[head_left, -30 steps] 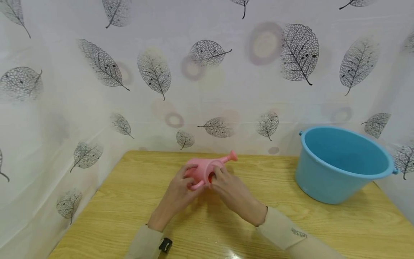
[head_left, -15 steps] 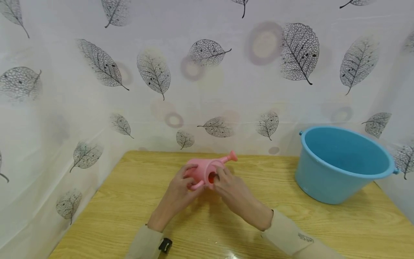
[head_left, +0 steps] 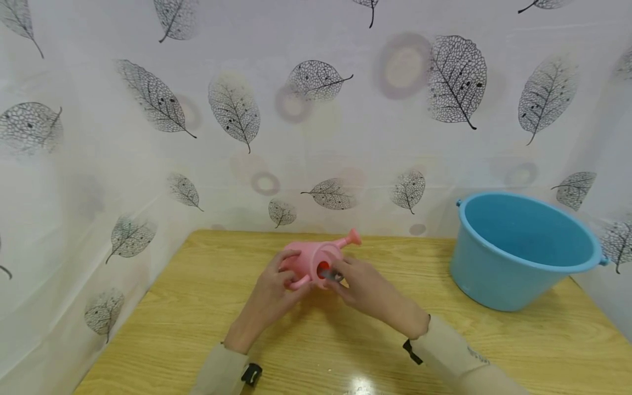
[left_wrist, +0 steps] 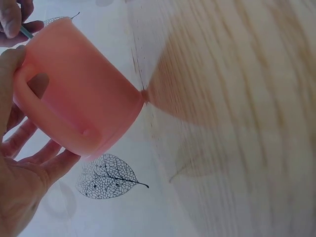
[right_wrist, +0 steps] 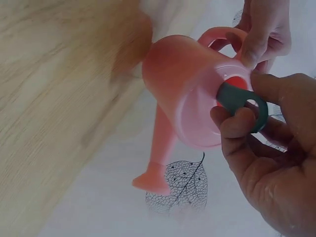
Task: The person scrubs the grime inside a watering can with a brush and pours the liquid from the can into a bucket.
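A pink watering can (head_left: 303,255) is tipped on its side close over the table, its opening turned toward my right hand. My left hand (head_left: 274,285) grips it by the body and curved handle (left_wrist: 49,116). With thumb and fingers, my right hand (head_left: 367,288) pinches a dark green handle with a round hole (right_wrist: 237,98). The front of this green piece reaches into the can's opening, where its end is hidden. Something red (right_wrist: 237,83) shows inside the opening. The can's spout (right_wrist: 160,143) points away to the back right in the head view.
A large blue bucket (head_left: 494,280) stands at the right of the wooden table (head_left: 197,307). Behind and to the left hangs a white curtain (head_left: 345,137) printed with leaves.
My right hand has drawn back a little to the right from the can's opening, bringing the green handle into sight. My left hand and the can have stayed nearly still.
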`<state>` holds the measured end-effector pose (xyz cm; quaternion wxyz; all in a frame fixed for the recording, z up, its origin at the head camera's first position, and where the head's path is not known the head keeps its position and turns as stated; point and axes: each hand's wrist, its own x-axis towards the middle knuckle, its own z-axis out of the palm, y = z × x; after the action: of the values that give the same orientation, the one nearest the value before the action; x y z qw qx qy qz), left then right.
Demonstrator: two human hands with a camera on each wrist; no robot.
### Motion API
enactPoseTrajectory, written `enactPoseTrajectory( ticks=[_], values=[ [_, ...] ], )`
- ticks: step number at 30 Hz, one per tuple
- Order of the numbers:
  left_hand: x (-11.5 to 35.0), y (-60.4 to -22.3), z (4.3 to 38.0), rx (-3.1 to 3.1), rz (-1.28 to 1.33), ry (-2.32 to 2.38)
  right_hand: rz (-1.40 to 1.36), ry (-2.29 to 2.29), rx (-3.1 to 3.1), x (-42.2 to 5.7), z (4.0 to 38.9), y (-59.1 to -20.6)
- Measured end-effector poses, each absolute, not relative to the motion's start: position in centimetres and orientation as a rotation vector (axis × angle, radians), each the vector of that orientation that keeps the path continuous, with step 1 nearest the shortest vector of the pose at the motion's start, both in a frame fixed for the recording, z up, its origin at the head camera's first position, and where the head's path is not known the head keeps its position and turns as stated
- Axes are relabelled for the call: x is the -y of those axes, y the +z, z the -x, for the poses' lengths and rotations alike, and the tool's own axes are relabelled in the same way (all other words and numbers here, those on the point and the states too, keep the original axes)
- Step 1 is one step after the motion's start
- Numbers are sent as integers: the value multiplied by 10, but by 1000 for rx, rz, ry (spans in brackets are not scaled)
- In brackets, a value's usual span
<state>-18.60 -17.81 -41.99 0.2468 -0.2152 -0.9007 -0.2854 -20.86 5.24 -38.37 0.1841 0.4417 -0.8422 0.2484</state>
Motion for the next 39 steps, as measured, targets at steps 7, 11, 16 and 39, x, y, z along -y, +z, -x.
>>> enactPoseTrajectory(
  ticks=[7, 11, 16, 39],
  values=[
    [178, -420, 185, 2471, 589, -768, -1289, 777, 2285, -57, 218, -392],
    [179, -421, 185, 2472, 587, -787, -1302, 789, 2276, -59, 220, -392],
    [178, -420, 185, 2445, 597, -800, -1271, 924, 2372, -60, 222, -391],
    [180, -420, 187, 2416, 611, -867, -958, 1579, 2641, -72, 216, -372]
  ],
)
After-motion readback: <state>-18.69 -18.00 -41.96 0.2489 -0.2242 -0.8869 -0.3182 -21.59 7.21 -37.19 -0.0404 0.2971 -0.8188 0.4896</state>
